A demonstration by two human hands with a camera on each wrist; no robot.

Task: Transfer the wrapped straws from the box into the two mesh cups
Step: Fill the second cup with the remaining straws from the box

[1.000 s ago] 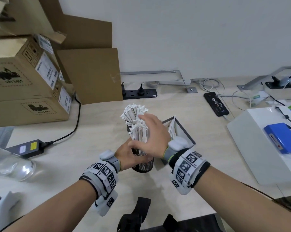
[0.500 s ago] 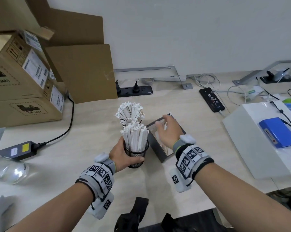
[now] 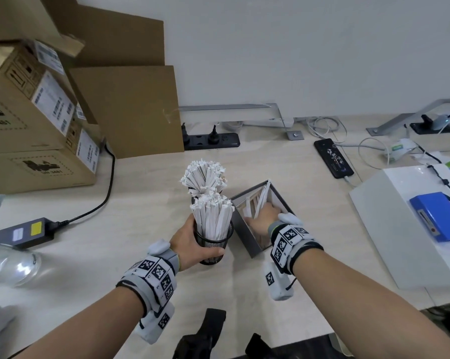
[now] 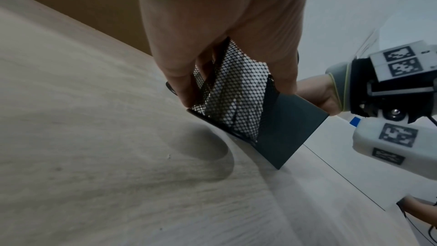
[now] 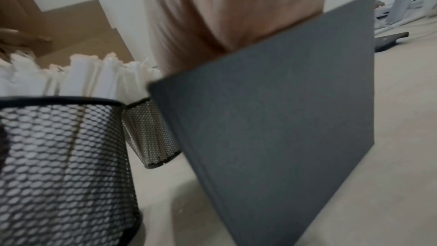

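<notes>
My left hand (image 3: 192, 242) grips the near black mesh cup (image 3: 213, 244), which is packed with white wrapped straws (image 3: 212, 216); in the left wrist view its fingers (image 4: 179, 74) curl round the mesh (image 4: 236, 91). Just behind stands the far mesh cup (image 5: 151, 134), also full of straws (image 3: 204, 174). To the right of the cups sits the dark grey box (image 3: 246, 237), open at the top, with a few straws (image 3: 261, 200) leaning inside. My right hand (image 3: 261, 218) reaches down into it. The box wall (image 5: 283, 109) hides its fingers.
Cardboard boxes (image 3: 32, 141) are stacked at the back left, with a power brick (image 3: 21, 233) and its cable in front. A power strip (image 3: 211, 141) lies by the wall. A phone (image 3: 334, 158) and a white case (image 3: 405, 224) holding a blue pack (image 3: 441, 218) are on the right.
My right hand left the straws in the near cup, moved right to the box and now reaches deeper into it. The left hand has kept hold of the near cup.
</notes>
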